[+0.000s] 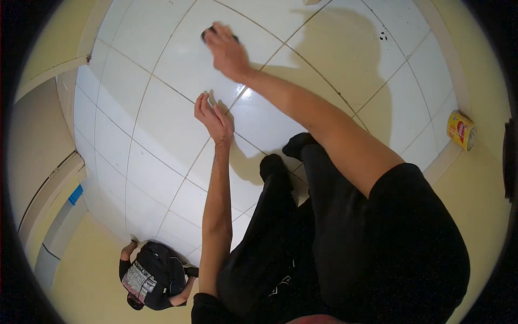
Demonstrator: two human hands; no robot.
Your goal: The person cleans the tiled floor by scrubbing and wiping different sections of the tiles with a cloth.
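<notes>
A white tiled floor (162,70) with dark grout lines fills most of the view, its surface glossy and catching a bright glare near the middle. The person's legs in black trousers (334,237) stretch over it from the lower right, with black socks (294,144) resting on the tiles. At the lower left another person (151,275) in dark clothes crouches low on the floor beside the cream wall, well apart from the hands. A yellow tin (461,129) lies on its side at the right edge of the tiles, against the wall. The right hand (226,51) reaches far forward, fingers curled down over a small dark cloth (208,33), pressing it flat against a tile; only the cloth's edge shows beyond the fingers. The left hand (213,119) rests nearer, open and flat with fingers together, touching the floor just beside a grout line and holding nothing.
</notes>
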